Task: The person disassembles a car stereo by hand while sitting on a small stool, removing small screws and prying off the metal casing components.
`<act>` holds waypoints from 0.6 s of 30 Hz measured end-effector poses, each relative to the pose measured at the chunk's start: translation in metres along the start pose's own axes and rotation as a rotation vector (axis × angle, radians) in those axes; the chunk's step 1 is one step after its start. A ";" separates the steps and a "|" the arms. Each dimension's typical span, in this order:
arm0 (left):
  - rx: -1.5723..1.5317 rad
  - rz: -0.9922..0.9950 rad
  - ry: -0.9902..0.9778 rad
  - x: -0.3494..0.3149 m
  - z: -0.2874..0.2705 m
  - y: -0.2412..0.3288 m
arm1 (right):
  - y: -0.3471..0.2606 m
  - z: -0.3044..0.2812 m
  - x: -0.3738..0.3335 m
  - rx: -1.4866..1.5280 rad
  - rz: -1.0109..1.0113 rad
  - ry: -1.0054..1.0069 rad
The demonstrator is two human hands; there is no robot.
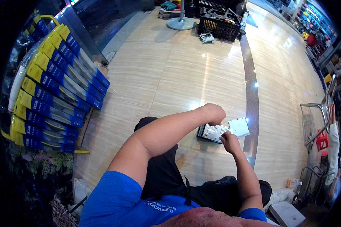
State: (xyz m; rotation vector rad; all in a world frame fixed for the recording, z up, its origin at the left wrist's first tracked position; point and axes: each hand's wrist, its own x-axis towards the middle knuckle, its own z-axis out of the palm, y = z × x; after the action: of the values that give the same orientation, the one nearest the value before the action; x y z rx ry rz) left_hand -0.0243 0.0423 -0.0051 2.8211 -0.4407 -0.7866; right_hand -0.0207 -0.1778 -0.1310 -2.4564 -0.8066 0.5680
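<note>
A boxy silver metal unit with rows of slots and a black front edge (211,133) rests on the tiled floor in front of me. It looks like an electronic device's chassis. Over its far side my left hand (215,113) is bent down at the wrist, fingers curled closed; whatever they grip is hidden beneath the hand. My right hand (230,142) pinches at the near right edge of the unit, and what lies between its fingertips is too small to name. A flat silver metal plate (240,127) lies on the floor against the unit's right side.
On the left stands a rack of blue and yellow packages (57,81). A black crate of metal parts (219,26) and a round pole base (181,24) are at the back. To the right are a metal-framed chair (317,107) and a white box (287,213).
</note>
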 end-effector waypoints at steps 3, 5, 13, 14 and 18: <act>-0.006 0.001 0.008 -0.001 -0.001 0.001 | -0.001 0.000 -0.001 0.045 0.004 0.002; 0.002 0.002 -0.015 -0.001 -0.003 0.001 | 0.001 0.001 0.000 0.091 -0.001 0.008; 0.001 -0.002 -0.016 0.001 0.000 0.002 | 0.024 0.013 0.005 0.144 -0.017 -0.024; 0.002 0.007 -0.008 0.001 0.000 0.002 | 0.024 0.013 0.006 0.142 -0.012 -0.020; 0.003 -0.001 -0.016 0.000 0.001 0.000 | 0.010 0.007 0.004 0.072 0.037 -0.029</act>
State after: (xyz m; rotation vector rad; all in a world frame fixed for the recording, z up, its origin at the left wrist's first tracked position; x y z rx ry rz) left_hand -0.0250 0.0423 -0.0056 2.8202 -0.4427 -0.8098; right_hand -0.0170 -0.1797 -0.1428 -2.4069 -0.7403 0.6361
